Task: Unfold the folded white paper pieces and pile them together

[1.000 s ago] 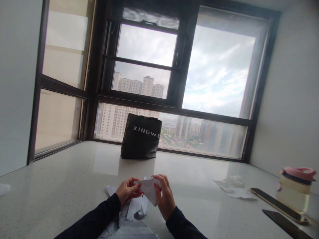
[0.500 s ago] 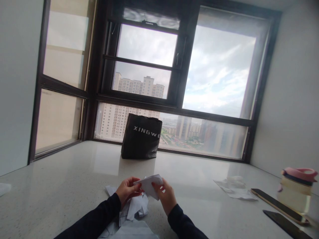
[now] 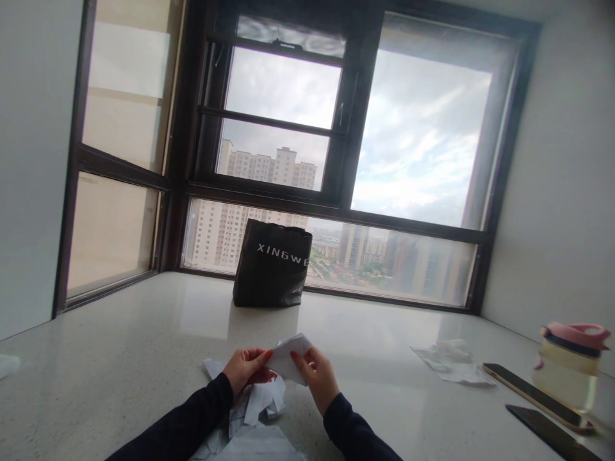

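Observation:
A folded sheet of white paper (image 3: 287,360) is held up between my two hands, above the pale speckled counter. My left hand (image 3: 247,370) pinches its left edge between thumb and fingers. On the other side my right hand (image 3: 317,376) grips the right part, thumb on the near face and fingers behind. Below my hands lies a loose heap of folded white paper pieces (image 3: 259,403), partly hidden by my left hand and sleeve. A larger pale sheet (image 3: 262,445) lies at the bottom edge of the view.
A black bag (image 3: 271,266) with white letters stands by the window. To the right lie a crumpled tissue (image 3: 451,362), a phone (image 3: 538,396) and another flat dark device (image 3: 552,432). A pink-lidded bottle (image 3: 569,368) stands beside them. White scrap (image 3: 7,365) lies far left.
The folded paper has tilted, its top corner now more pointed. My left thumb has straightened along its left edge, and the right fingers have shifted slightly upward.

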Demonstrator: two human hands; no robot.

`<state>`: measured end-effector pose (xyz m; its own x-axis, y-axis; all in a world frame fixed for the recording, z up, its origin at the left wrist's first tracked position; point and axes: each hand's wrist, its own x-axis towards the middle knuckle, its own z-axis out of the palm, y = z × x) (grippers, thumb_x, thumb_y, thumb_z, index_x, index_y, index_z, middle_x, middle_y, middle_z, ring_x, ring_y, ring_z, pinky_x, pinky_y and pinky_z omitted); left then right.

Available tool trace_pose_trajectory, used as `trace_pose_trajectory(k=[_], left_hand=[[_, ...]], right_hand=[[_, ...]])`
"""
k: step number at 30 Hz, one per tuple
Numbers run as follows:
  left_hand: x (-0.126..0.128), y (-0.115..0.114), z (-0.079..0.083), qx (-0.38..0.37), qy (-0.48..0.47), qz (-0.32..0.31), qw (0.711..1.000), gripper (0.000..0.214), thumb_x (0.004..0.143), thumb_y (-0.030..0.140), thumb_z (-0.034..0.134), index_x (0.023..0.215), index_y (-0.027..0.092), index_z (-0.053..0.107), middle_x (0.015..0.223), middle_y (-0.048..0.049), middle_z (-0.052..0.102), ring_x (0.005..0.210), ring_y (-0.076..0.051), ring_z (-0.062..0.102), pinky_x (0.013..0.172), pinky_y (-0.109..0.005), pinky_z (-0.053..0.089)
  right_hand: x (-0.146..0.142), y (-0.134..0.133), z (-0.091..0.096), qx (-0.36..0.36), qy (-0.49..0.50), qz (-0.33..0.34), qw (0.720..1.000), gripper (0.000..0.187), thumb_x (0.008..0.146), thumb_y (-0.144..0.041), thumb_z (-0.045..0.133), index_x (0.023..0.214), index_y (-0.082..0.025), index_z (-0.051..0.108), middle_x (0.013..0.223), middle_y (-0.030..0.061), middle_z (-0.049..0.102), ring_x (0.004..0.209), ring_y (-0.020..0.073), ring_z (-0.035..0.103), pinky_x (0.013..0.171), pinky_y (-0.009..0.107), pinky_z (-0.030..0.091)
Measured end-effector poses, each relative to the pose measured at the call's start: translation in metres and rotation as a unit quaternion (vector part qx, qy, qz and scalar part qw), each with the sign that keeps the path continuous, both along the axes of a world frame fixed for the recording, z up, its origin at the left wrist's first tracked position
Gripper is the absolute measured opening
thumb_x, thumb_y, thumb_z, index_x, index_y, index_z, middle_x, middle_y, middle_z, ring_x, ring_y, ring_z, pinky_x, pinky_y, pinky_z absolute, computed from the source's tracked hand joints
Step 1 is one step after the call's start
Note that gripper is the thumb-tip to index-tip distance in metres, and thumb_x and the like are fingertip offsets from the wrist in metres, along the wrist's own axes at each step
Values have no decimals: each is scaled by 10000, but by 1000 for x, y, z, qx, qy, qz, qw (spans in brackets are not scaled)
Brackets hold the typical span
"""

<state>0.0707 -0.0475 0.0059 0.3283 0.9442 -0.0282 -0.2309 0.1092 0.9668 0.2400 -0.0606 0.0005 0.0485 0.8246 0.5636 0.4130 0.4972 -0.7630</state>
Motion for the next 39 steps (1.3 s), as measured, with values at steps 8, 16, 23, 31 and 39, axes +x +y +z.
trace_pose_trajectory(k=[8,16,23,31,39], left_hand=[[1,-6,1,12,-6,11,1000,405,525,450,661,717,98,606,549,-41,638,471,-118,578,488,-185,423],[3,-7,0,13,-15,12,1000,394,544,437,659,729,93,610,536,-43,631,470,-113,576,480,-180,420],[2,-4,-3,11,-24,5,1000,418,535,433,668,766,89,606,545,-48,630,477,-124,578,488,-200,423],[4,-5,-4,33,8,-23,999,429,507,467,665,702,91,598,558,-54,628,467,-129,560,473,-213,404],[3,-4,-1,20,-34,44,998,384,524,441,666,678,98,587,575,-45,639,425,-85,529,442,-173,393]], right_hand=[[1,4,-3,-37,59,53,996,426,649,-515,514,764,-117,613,599,29,592,506,132,499,424,215,389],[-2,-3,3,-11,83,71,994,353,666,-458,535,774,-128,600,655,45,626,588,172,551,498,245,429],[1,2,-2,-22,76,76,994,344,680,-440,528,809,-129,600,705,56,638,644,190,564,560,273,446],[3,4,-4,-20,74,90,993,339,682,-441,522,810,-135,590,727,53,633,676,191,565,580,271,447],[-3,-2,-2,51,80,-70,993,335,675,-429,524,867,-158,485,607,-35,482,429,72,403,408,189,343]])
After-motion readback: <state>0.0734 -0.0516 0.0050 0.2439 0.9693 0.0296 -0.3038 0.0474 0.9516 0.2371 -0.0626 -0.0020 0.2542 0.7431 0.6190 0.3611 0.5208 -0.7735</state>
